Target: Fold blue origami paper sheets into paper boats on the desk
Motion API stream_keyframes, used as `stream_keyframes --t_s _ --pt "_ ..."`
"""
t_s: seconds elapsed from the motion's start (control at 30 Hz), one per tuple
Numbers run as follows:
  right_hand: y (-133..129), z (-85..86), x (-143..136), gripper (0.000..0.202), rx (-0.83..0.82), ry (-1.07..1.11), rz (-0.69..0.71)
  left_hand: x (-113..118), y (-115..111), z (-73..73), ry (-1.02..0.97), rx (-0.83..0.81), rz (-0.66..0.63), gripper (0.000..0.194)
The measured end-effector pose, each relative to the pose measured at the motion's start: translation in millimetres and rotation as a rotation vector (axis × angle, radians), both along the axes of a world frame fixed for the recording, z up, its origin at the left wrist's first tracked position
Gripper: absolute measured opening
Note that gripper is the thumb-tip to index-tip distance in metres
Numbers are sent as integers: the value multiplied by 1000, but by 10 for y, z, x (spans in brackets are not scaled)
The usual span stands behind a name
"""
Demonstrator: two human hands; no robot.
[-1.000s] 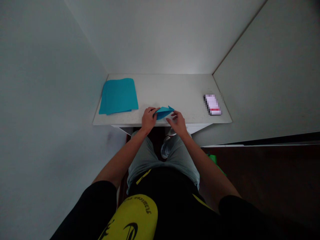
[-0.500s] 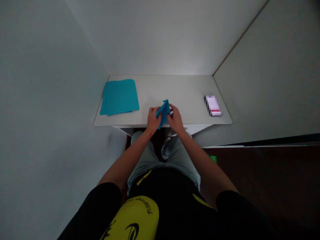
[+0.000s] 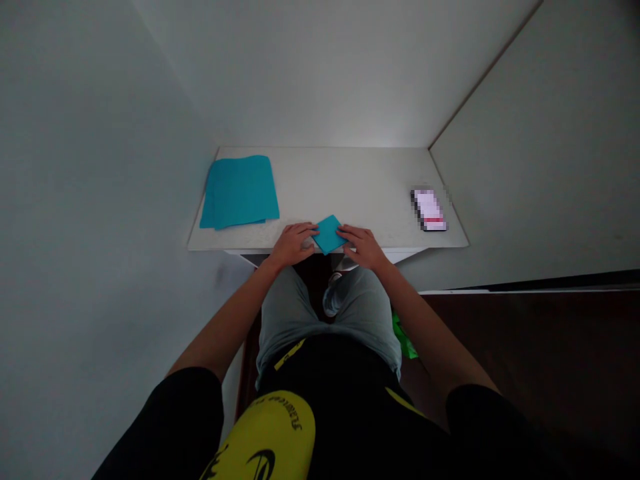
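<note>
A small folded piece of blue paper (image 3: 329, 234) lies flat as a diamond at the front edge of the white table (image 3: 345, 180), one corner toward me. My left hand (image 3: 295, 243) rests beside it with fingers stretched out, the tips touching its left corner. On the other side my right hand (image 3: 364, 245) lies flat, fingertips on the paper's right corner. Neither hand grips the paper; both have their fingers extended.
Larger blue sheets (image 3: 245, 191) lie overlapped on the table's left part. A phone (image 3: 429, 209) with a lit, blurred screen is near the right edge. Walls border the table at left, back and right. Something green (image 3: 404, 339) is on the floor.
The folded paper, held up and partly opened between both hands before, now lies flattened on the table. My hands have moved apart to its sides and their fingers have straightened.
</note>
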State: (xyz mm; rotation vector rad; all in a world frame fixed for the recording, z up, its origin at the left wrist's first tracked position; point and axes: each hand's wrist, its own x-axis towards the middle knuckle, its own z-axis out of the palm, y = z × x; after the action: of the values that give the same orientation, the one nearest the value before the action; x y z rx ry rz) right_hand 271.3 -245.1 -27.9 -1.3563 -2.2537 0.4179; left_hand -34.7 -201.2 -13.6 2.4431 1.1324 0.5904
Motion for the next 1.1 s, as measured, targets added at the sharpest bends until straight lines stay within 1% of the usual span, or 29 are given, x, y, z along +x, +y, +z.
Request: stream_keyframes --t_s 0.07,0.2,0.3,0.4,0.47,0.53,0.6,0.67,0.73,0.8,0.87,0.93,1.0,1.1 --pt "-1 8 8 48 2 16 7 -7 -2 3 -3 -6 -14 49" --pt "11 5 42 37 10 71 8 3 27 14 -57 0 20 43" --pt "0 -15 46 33 5 96 -64 -1 52 1 -101 5 27 32" --pt "7 -38 -3 30 -7 124 -182 8 87 -30 -142 -54 103 26" --pt "37 -42 -57 32 -23 156 -261 38 116 -46 -172 -126 172 29" --pt "77 -30 -110 41 -35 170 -333 90 136 -51 -186 -179 223 33" --pt "104 -2 -155 48 -22 152 -380 158 137 -42 -168 -169 276 38" --pt "101 38 -205 50 16 108 -407 229 111 -25 -123 -99 318 40" --pt "68 74 -282 52 55 48 -377 289 66 -8 -56 -19 297 41" --pt "15 88 -401 57 74 -16 -275 333 18 3 20 34 228 42" --pt "-43 72 -540 60 61 -54 -155 362 -16 6 78 51 181 42" --pt "-98 34 -646 61 38 -63 -98 371 -32 4 102 48 173 41" --pt "-149 -7 -659 62 24 -62 -94 350 -39 3 104 41 161 42" --pt "-220 -52 -476 66 19 -71 -110 248 -66 5 92 47 90 47"
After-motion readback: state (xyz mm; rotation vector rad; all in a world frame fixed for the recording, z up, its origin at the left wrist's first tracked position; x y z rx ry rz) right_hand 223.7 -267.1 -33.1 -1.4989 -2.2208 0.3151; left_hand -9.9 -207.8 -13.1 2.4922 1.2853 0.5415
